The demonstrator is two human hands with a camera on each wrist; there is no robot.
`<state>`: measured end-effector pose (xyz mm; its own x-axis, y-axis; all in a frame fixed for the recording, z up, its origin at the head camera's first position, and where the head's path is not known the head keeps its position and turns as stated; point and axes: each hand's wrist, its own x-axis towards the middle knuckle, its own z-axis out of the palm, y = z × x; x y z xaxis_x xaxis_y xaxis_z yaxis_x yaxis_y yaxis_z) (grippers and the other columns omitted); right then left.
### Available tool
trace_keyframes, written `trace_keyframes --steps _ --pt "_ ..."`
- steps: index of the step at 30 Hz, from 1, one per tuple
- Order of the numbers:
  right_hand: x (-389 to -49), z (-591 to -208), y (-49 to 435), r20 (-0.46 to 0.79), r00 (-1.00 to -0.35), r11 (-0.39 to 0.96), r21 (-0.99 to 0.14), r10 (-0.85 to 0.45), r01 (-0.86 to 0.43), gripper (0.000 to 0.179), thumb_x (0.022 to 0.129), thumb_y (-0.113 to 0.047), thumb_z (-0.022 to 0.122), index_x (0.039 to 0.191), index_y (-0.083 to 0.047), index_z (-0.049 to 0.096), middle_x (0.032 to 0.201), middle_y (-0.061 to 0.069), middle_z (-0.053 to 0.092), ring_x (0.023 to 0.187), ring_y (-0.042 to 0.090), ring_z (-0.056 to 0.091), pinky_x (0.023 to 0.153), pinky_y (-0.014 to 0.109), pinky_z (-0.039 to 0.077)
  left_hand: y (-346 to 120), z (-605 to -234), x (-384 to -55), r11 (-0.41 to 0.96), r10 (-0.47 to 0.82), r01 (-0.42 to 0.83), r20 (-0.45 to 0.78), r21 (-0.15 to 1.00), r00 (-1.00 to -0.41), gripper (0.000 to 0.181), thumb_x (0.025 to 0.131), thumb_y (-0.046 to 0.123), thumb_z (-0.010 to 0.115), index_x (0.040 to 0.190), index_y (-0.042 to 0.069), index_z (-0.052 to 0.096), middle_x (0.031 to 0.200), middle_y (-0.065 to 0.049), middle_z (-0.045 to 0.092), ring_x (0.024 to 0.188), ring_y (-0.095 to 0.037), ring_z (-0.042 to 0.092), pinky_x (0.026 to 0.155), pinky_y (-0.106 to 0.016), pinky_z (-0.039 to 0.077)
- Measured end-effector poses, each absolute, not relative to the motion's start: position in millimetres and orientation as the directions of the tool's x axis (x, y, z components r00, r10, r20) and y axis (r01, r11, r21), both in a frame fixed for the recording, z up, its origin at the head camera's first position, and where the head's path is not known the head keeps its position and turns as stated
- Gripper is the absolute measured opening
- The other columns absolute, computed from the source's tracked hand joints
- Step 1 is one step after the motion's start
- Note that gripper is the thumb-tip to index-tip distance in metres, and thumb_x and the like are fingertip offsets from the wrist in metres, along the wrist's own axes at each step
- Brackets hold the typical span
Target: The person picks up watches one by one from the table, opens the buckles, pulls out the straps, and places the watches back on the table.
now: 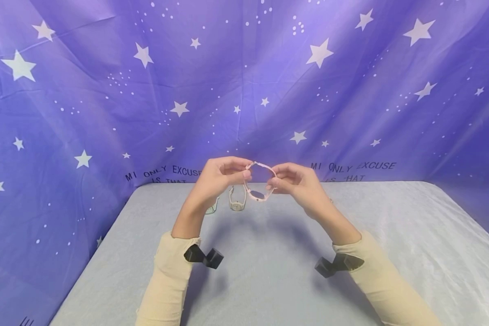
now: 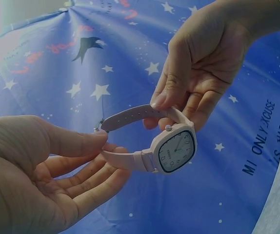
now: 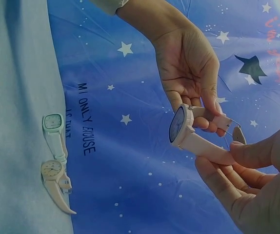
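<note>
You hold the pink watch (image 2: 173, 148) up in the air in front of you, and in the head view it shows across the far edge of the desk (image 1: 269, 276). Your left hand (image 1: 219, 179) pinches its strap (image 2: 125, 160) by the buckle (image 2: 100, 126), thumb on top; your right hand (image 1: 303, 183) pinches the strap's other half, the part with holes. Some of your right fingertips are hidden behind the strap, so you cannot tell how they lie there. The small numerals are hard to read, and a beige piece (image 3: 238, 135) by your right thumb is unclear.

On the desk, left of the middle of the far edge, lies a cream watch (image 3: 51, 169), just beside a green watch (image 3: 53, 122) that your left wrist partly hides in the head view. Something small shows past your right wrist, too little to name.

A pale, slightly rumpled cloth covers the desk. Behind hangs a purple curtain (image 1: 228, 68) with white stars and black lettering, partly blocked by your hands. Your cream sleeves (image 1: 167, 276) run off the bottom, a black device (image 1: 214, 258) at each cuff.
</note>
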<state>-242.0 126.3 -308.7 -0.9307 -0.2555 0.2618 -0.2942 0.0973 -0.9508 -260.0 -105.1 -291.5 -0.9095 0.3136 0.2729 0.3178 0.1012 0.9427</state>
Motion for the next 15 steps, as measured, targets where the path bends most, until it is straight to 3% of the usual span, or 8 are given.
trace_keyframes --steps 2,10,15 --pt "-242.1 -308.5 126.4 0.261 -0.934 0.094 -0.952 -0.244 -0.291 0.028 0.094 0.004 0.065 0.12 0.013 0.061 0.104 0.023 0.074 0.085 0.01 0.075 0.085 0.035 0.063 -105.5 -291.3 -259.9 0.103 0.304 0.31 0.267 0.945 -0.914 0.028 0.089 0.002 0.075 0.116 -0.003 0.072 0.104 -0.018 0.077 0.086 -0.019 0.075 0.089 -0.037 0.061" --pt "-241.8 -307.7 126.3 0.262 -0.944 0.069 -0.957 -0.202 -0.281 0.028 0.094 0.006 0.063 0.121 0.012 0.058 0.093 0.0 0.074 0.085 0.008 0.075 0.087 0.032 0.062 -105.9 -289.7 -259.3 0.066 0.278 0.278 0.249 0.958 -0.928 0.031 0.091 0.001 0.072 0.121 -0.006 0.069 0.111 -0.02 0.075 0.087 -0.017 0.074 0.09 -0.037 0.062" --pt "-241.2 -307.1 125.8 0.256 -0.945 0.06 -0.96 -0.204 -0.273 0.028 0.094 0.007 0.063 0.121 0.012 0.058 0.092 -0.003 0.073 0.085 0.008 0.075 0.087 0.033 0.063 -105.9 -290.3 -260.0 0.065 0.282 0.283 0.254 0.957 -0.925 0.031 0.091 0.001 0.073 0.121 -0.005 0.069 0.112 -0.02 0.075 0.093 -0.026 0.075 0.091 -0.037 0.062"
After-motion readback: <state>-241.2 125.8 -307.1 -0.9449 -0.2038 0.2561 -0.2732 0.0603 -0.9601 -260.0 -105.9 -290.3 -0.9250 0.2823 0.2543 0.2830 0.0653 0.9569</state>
